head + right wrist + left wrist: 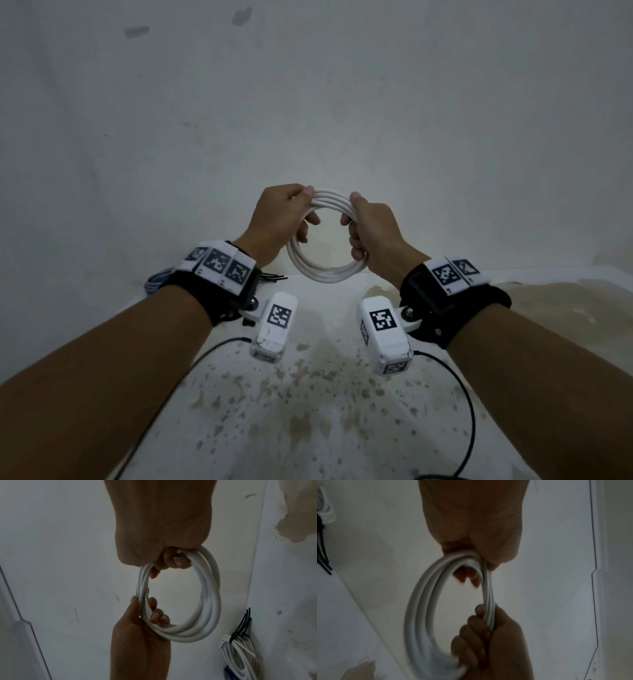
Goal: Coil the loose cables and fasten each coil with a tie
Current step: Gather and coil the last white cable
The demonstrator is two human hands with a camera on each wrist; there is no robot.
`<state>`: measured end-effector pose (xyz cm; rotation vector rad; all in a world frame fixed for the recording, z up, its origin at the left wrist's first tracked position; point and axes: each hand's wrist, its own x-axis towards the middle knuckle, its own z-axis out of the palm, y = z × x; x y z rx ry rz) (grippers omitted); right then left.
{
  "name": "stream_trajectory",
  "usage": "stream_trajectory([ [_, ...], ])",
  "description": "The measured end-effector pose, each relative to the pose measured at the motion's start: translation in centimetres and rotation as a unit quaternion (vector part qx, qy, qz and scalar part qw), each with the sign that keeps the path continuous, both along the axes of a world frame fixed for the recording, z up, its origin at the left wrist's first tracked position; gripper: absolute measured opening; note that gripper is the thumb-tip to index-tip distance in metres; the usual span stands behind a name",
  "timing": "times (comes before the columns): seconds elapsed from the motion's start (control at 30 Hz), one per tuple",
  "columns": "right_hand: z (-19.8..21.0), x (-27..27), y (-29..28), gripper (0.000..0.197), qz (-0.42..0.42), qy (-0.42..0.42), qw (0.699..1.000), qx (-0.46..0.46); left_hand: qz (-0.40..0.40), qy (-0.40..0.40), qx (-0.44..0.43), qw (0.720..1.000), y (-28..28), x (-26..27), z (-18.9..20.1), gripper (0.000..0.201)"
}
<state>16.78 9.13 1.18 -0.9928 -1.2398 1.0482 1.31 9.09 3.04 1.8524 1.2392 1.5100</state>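
A white cable wound into a round coil point(325, 272) is held up in front of the wall, above the table's back edge. My left hand point(298, 207) grips the coil's left side, thumb on top and fingers curled through the ring. My right hand point(354, 209) grips the right side in the same way. The left wrist view shows the coil point(421, 601) between my left hand point(476, 550) above and my right hand point(486, 635) below. In the right wrist view the coil point(210, 601) hangs from my right hand point(169, 559), with my left hand point(145, 614) pinching it. No tie is on this coil.
Coiled white cables bound with black ties point(240, 654) lie by the wall at the left. The black tie ends point(274, 277) and a blue and white cable point(158, 281) show beside my left wrist. The white table point(308, 418) is stained brown.
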Motion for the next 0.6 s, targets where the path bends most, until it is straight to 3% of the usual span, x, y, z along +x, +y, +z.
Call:
stream_trajectory([
  [0.1,-0.3,0.7,-0.2,0.047,-0.004,-0.048,0.999,0.014,-0.113,0.111,-0.102,0.982,-1.0,-0.6,1.9,0.03],
  [0.2,-0.4,1.3,-0.8,0.045,0.004,-0.077,0.996,0.031,-0.149,0.2,-0.146,0.957,-2.0,-1.1,3.3,0.03],
  [0.33,-0.6,1.6,-1.7,0.045,0.011,-0.12,0.992,0.047,-0.192,0.233,-0.217,0.929,-3.2,-1.3,3.7,0.033],
  [0.43,-0.4,1.4,-2.3,0.046,-0.006,-0.149,0.987,0.059,-0.175,0.231,-0.161,0.943,-3.7,0.3,2.4,0.034],
  [0.53,-0.3,1.7,-2.7,0.042,-0.013,-0.1,0.994,0.035,-0.117,0.19,-0.099,0.97,-4.0,1.6,1.2,0.025],
  [0.6,-0.4,2.3,-2.9,0.039,-0.024,-0.074,0.997,0.02,-0.124,0.178,-0.066,0.974,-4.2,2.1,0.8,0.022],
])
